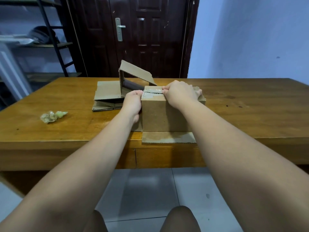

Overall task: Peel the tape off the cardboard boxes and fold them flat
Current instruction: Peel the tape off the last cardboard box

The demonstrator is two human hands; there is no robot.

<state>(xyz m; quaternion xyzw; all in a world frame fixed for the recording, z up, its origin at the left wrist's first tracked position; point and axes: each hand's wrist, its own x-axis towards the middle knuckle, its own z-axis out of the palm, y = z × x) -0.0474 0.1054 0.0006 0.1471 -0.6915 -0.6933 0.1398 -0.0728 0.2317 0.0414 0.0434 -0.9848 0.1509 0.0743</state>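
Observation:
A brown cardboard box (pixel 156 114) stands upright near the front edge of the wooden table (pixel 242 114), its lower flaps spread flat on the wood. Clear tape (pixel 153 92) runs along the seam on its top face. My left hand (pixel 133 102) grips the box's upper left edge, fingers at the end of the tape. My right hand (pixel 179 93) lies over the top right of the box, fingertips pinching the tape. Behind it on the left lies a flattened box stack (pixel 107 97) with one part-folded piece (pixel 133 76) still standing up.
A crumpled ball of peeled tape (pixel 52 116) lies on the table at the left. A dark door (pixel 133 36) and a metal shelf rack (pixel 50 39) stand behind the table. My knees show below, over the tiled floor.

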